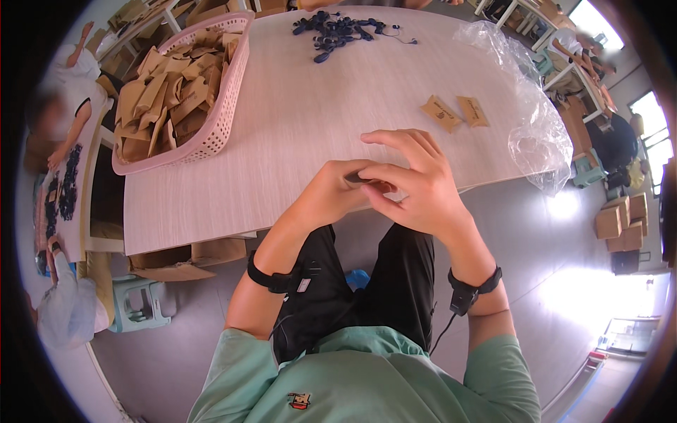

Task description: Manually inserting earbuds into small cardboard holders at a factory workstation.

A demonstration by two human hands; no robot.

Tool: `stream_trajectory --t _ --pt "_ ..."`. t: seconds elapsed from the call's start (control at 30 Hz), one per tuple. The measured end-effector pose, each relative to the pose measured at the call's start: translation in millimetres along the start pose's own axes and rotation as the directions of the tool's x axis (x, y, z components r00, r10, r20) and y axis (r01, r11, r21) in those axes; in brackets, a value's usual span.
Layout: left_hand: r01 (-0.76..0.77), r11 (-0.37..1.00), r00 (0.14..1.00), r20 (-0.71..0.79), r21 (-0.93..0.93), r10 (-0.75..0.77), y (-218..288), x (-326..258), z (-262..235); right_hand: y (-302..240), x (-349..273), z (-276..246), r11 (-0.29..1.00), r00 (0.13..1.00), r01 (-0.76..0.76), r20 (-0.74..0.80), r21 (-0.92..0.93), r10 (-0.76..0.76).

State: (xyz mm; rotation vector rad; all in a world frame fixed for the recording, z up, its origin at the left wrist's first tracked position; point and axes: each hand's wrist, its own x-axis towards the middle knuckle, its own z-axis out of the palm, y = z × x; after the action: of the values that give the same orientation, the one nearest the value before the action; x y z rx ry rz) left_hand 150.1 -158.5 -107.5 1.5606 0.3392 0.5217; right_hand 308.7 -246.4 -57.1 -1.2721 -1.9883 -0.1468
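Left hand [340,189] has fingers curled on a small dark item [354,178] above the table's [296,106] near edge; right hand [422,182], fingers spread, partly screens it, contact unclear. Apparently two-handed handling; next move likely needs careful fingertips. Around: pink basket [231,116] of cartons [176,84], dark pile [331,32], two small cartons [442,113], clear plastic [541,144], none blocking.

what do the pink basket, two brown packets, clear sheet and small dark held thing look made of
Pink basket: likely satin plastic, from its even colour and perforated wall.
Brown packets: probably matte card, from their crisp, shaped edges.
Clear sheet: seemingly thin glossy plastic film, see-through and crinkled with glints.
Small dark thing: cannot tell; mostly covered.
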Motion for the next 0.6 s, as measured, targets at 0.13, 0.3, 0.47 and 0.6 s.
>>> stream_trajectory --t 0.13,0.3,0.47,0.6 --pt "-0.047 0.999 0.999 0.021 -0.001 0.047 -2 -1 -1 -1 0 6 0.995 0.999 -0.034 0.018 0.096 0.033" --pt "-0.039 0.999 0.999 0.015 0.016 0.038 -4 -1 -3 -5 5 2 1.0 0.995 0.008 0.104 -0.009 -0.007" --pt "-0.037 0.999 0.999 0.022 0.002 0.037 -4 0 1 -12 0 4 0.999 0.999 -0.043 -0.009 0.013 0.043" --pt "-0.114 0.99 0.978 -0.164 0.079 0.126 -10 1 3 -16 -18 21 0.992 0.957 -0.126 -0.262 0.015 0.125"
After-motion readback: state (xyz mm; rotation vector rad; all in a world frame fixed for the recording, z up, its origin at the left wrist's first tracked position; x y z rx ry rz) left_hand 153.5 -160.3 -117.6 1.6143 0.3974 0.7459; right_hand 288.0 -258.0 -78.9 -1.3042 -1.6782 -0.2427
